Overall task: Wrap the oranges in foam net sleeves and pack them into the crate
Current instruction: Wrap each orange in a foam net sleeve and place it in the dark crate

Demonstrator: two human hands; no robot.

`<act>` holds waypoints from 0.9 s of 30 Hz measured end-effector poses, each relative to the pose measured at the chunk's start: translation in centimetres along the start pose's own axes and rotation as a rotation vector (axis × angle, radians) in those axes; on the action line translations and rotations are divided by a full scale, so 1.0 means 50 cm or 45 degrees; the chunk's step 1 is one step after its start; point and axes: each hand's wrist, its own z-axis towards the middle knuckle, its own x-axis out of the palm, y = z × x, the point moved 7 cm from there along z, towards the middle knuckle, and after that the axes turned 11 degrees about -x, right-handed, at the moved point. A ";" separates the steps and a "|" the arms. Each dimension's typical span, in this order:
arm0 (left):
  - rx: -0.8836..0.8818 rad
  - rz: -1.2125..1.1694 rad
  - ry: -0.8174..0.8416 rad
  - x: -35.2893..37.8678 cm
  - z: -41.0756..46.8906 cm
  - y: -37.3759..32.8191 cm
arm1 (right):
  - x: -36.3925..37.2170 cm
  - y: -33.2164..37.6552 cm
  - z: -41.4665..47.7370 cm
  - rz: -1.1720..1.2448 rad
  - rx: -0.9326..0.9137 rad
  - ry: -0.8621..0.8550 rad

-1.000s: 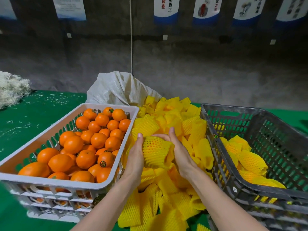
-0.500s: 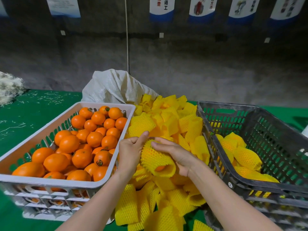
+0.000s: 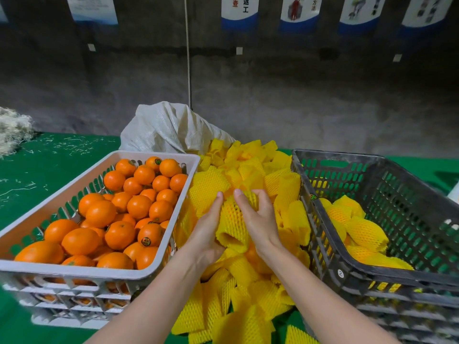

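**Foam net sleeve turned end-on in both hands**

Foam net sleeve [image 3: 233,219] has swung round since half a second ago. It then lay crosswise with its mouth to the lower right. It now runs lengthwise, mouth toward the camera, and both thumbs have come onto its far end.

Count: two crates on the green worktop [image 3: 49,170].
- One white crate [image 3: 74,271] of bare oranges [image 3: 119,234], well over twenty showing.
- One dark crate [image 3: 397,160] holding at least five wrapped oranges [image 3: 367,232].
- One heap of loose sleeves [image 3: 248,306] between the crates.
- One white sack [image 3: 164,130] behind.

Left hand [image 3: 206,232] and right hand [image 3: 260,219] each curl round the sleeve's sides, clamped on it above the heap. Whether fruit sits inside cannot be told.
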 end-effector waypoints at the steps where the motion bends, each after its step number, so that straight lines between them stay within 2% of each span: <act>1: 0.007 0.045 -0.016 0.000 0.000 -0.002 | -0.011 0.009 0.003 -0.074 -0.088 -0.051; 4: -0.033 0.128 -0.035 -0.004 0.004 -0.001 | -0.027 0.017 0.016 -0.109 -0.164 -0.063; 10: -0.105 0.170 0.011 -0.010 0.005 -0.001 | -0.015 -0.008 0.020 0.223 0.087 0.029; 12: -0.074 0.132 0.012 -0.010 0.005 -0.004 | -0.018 -0.003 0.016 0.187 0.029 0.025; 15: 0.019 0.138 -0.110 -0.014 0.002 -0.021 | -0.027 0.021 0.009 0.087 -0.152 0.047; 19: 0.109 0.137 -0.268 -0.013 -0.001 -0.044 | 0.004 0.017 -0.012 0.148 -0.106 0.437; 21: 0.147 0.168 -0.298 -0.008 0.000 -0.053 | 0.017 0.013 -0.025 0.125 -0.067 0.554; 24: 0.236 0.332 -0.310 0.004 -0.001 -0.062 | 0.008 0.015 -0.020 0.164 -0.050 0.478; 27: 0.377 0.451 -0.220 0.033 -0.004 -0.078 | -0.014 0.025 -0.010 0.180 -0.037 0.377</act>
